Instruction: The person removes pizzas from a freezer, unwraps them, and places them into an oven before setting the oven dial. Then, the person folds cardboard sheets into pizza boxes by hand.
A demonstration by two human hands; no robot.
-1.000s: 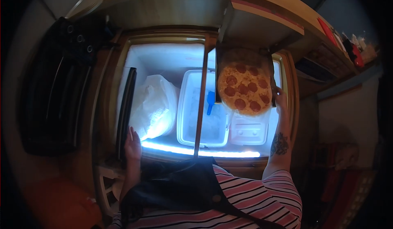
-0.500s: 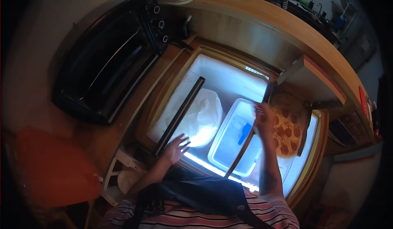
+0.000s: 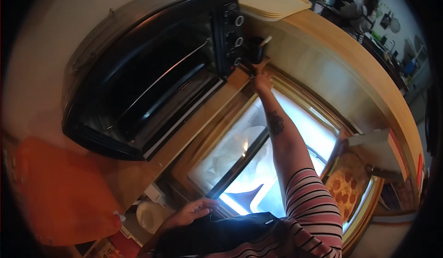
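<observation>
My right hand (image 3: 263,82) is stretched to the far edge of a chest freezer (image 3: 318,103), at a dark handle-like object (image 3: 248,67) by the toaster oven. Its fingers are too small and foreshortened to show a grip. My left hand (image 3: 198,210) is near the freezer's front edge with fingers extended and nothing in it. A black bar (image 3: 240,166) crosses the lit freezer, where a whitish bag (image 3: 230,159) lies. My right arm hides much of the inside. A pepperoni pizza (image 3: 344,189) is at the freezer's right side.
A black toaster oven (image 3: 152,73) stands on the left counter. Beside it are a dark cup (image 3: 256,48) and stacked pale trays (image 3: 272,2). An orange container (image 3: 64,193) is at lower left. A curved wooden counter (image 3: 364,64) borders the back; a person (image 3: 362,11) is beyond it.
My right hand has moved from the white tub and pizza area to the far left edge by the oven. My left hand has drawn nearer my body. The view has shifted left.
</observation>
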